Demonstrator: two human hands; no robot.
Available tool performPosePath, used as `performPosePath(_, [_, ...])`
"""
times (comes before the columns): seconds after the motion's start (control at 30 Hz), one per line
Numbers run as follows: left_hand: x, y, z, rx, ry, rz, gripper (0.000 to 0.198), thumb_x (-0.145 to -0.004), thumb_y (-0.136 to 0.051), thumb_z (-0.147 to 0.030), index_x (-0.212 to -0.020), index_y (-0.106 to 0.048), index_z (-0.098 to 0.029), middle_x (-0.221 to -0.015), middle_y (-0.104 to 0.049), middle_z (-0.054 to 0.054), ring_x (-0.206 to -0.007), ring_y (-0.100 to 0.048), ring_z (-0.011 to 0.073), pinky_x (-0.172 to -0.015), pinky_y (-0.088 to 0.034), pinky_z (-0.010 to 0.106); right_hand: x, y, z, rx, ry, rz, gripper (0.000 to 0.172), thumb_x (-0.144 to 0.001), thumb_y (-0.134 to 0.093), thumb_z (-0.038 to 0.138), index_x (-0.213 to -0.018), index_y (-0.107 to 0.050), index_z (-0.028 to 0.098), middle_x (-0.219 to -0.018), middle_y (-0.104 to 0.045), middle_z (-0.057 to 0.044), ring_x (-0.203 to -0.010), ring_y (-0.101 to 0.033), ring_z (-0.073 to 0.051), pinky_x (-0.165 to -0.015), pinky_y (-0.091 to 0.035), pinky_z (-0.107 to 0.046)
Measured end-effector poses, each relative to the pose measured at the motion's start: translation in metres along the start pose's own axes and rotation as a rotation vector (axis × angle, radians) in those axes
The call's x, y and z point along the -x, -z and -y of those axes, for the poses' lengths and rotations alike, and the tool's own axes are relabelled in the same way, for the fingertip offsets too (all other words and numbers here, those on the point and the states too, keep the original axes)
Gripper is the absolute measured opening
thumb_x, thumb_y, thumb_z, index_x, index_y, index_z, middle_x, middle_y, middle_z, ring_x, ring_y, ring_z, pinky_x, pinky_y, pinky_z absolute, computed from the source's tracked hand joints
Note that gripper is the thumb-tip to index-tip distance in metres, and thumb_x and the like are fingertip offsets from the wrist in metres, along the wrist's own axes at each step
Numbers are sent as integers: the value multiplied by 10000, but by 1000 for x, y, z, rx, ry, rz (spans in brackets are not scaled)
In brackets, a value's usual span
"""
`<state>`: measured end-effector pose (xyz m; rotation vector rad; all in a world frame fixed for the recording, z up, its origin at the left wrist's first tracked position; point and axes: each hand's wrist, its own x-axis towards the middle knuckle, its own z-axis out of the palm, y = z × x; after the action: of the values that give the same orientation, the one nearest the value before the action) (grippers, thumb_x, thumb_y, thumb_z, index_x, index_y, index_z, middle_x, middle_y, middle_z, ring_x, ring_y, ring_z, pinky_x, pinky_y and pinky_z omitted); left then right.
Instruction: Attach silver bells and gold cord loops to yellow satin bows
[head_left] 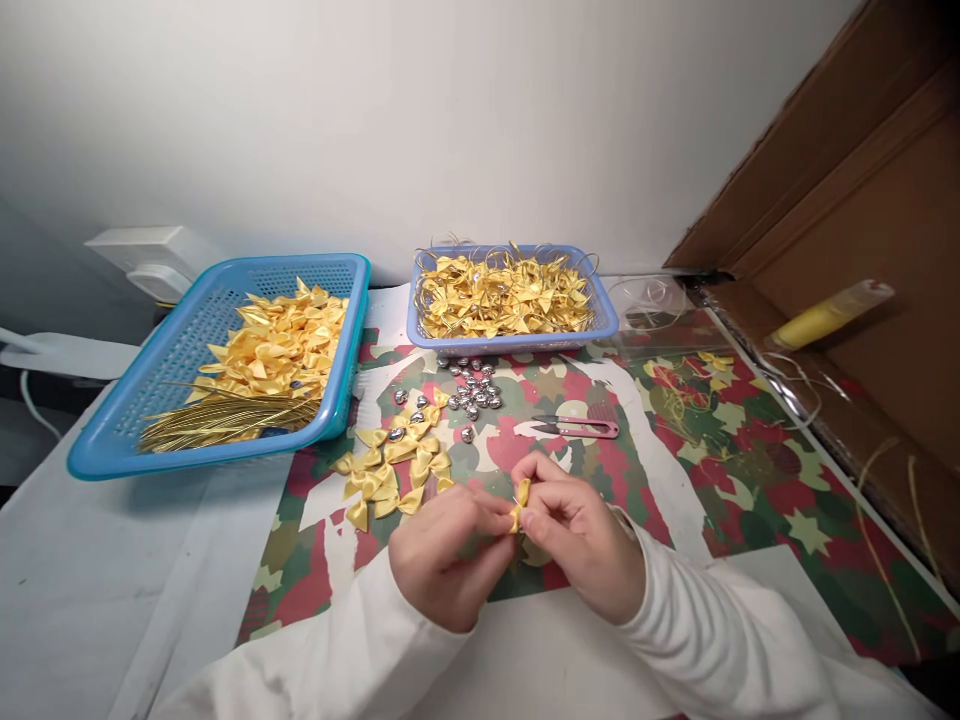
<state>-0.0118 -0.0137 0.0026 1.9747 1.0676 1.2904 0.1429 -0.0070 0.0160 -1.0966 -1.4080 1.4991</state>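
Between my fingertips is a small yellow ribbon bow [523, 493], pinched from both sides low over the patterned sheet. My left hand [457, 545] grips its left side with thumb and fingers pressed together. From the right, my right hand [581, 530] closes on the same bow. The fingers partly cover it, so I cannot tell whether a cord or bell is in there too. Several loose yellow bows [382, 480] lie just beyond my left hand. Silver jingle bells [474, 385] are scattered farther back. Pink-handled thread snips [577, 427] rest beyond my right hand.
A blue basket [97, 445] at left holds yellow bows and a bundle of gold cords [232, 420]. Against the wall, a second basket [517, 343] contains bows with gold loops. Cord scraps [679, 395] lie at right, near a cardboard panel [862, 200] and a yellow tube [829, 312].
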Motion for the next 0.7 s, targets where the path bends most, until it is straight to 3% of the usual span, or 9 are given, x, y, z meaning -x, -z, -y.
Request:
performPosePath(0.23, [-1,4,1,-15,-54,68,249,-678,-610,3,-803,-565,-207,-776,-693,39,-650,-627,127,-586,-508,241,-1,1,1,-16,-8,20,385,-815,-512,353,-500,-353,198,-712,-391,-28,-824,-435,-181,-652,-387,-277])
performPosePath(0.5, [1,0,2,77,74,-70,174,-693,-605,-27,-728,-563,-193,-692,-672,31,-663,-648,138,-584,-515,235,1,4,3,-11,13,51,370,-808,-511,340,-502,-364,193,-746,-387,-35,-876,-426,-195,-708,-384,-291])
performPosePath(0.7, [-1,4,6,48,-35,11,249,-662,-617,27,-787,-557,-180,-758,-684,46,-681,-648,135,-593,-525,237,1,5,3,-18,-4,74,323,-786,-505,256,-509,-352,192,-773,-380,-36,-878,-417,-184,-710,-369,-282])
